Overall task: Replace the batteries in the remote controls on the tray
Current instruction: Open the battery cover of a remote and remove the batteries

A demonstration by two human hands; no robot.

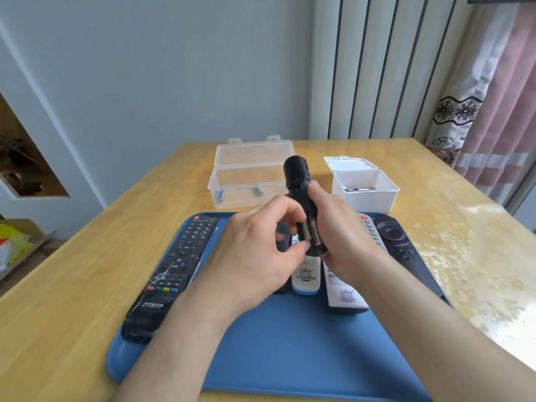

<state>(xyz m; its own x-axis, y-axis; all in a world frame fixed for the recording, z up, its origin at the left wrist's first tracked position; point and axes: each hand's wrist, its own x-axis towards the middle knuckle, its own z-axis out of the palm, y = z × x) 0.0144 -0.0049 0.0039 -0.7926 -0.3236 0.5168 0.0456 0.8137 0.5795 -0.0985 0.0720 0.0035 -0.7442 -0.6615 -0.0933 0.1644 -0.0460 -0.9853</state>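
Observation:
My right hand grips a black remote held above the blue tray, back side up, its battery bay uncovered. Two dark batteries with gold print lie in the bay. My left hand pinches at the lower end of the batteries with thumb and fingertips. On the tray lie a long black remote at the left, a white and blue remote and a white remote under my hands, and a black remote with a round pad at the right.
A clear open plastic box holding two blue batteries stands behind the tray. A small open white box with batteries inside stands to its right. The wooden table ends near a curtain at the right.

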